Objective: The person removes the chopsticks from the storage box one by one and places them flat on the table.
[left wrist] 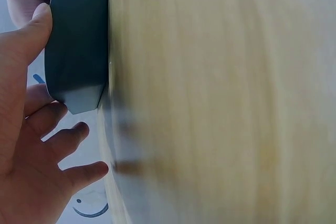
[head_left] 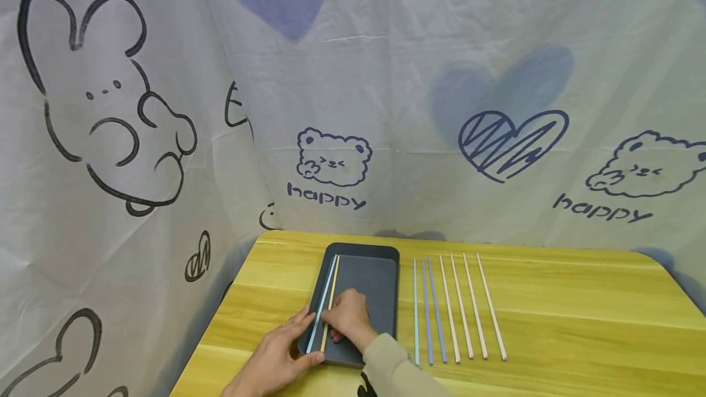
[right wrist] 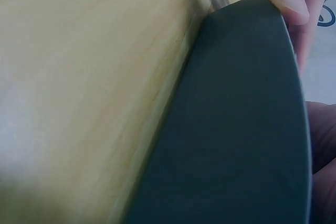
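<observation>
A dark grey rectangular tray (head_left: 369,280) lies on the table. My left hand (head_left: 278,354) holds its near left corner, thumb at the near rim and fingers along the left side. In the left wrist view, that thumb presses the wall of the tray (left wrist: 79,40) while the other fingers spread past the corner. Inside the tray, a light blue chopstick (head_left: 326,287) and a yellow chopstick (head_left: 333,287) lie near the left wall, converging toward the far end. With curled fingers, my right hand (head_left: 350,314) pinches the yellow one; its fingertips are partly hidden.
Right of the tray, a light blue chopstick (head_left: 416,311), two blue chopsticks (head_left: 427,311) and several pale pink chopsticks (head_left: 463,305) lie spaced in a row on the yellow wood-grain table (head_left: 579,311). A printed white cloth (head_left: 413,201) hangs behind and to the left.
</observation>
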The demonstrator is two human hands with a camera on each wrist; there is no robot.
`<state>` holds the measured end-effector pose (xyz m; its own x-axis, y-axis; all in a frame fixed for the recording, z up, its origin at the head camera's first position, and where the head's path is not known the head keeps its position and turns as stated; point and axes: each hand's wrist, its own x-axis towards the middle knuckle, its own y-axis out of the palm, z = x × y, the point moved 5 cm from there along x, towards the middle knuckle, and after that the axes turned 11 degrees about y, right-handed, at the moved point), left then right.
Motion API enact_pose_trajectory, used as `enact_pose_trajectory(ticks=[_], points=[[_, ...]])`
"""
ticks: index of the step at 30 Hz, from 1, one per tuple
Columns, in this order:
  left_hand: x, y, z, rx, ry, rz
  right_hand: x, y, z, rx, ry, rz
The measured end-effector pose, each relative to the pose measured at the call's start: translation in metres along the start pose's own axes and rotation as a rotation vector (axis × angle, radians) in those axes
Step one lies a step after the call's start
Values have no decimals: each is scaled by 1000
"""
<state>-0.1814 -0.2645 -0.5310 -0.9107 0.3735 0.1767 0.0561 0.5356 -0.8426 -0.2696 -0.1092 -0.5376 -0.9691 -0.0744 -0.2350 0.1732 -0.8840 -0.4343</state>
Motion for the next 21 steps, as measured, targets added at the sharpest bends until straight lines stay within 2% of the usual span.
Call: enact_pose_trajectory(ticks=[13, 21], points=[[1, 0, -1, -2, -2, -1, 1, 4, 1, -159, -9, -102], [2, -1, 0, -15, -15, 10, 0, -2, 1, -134, 42, -39]])
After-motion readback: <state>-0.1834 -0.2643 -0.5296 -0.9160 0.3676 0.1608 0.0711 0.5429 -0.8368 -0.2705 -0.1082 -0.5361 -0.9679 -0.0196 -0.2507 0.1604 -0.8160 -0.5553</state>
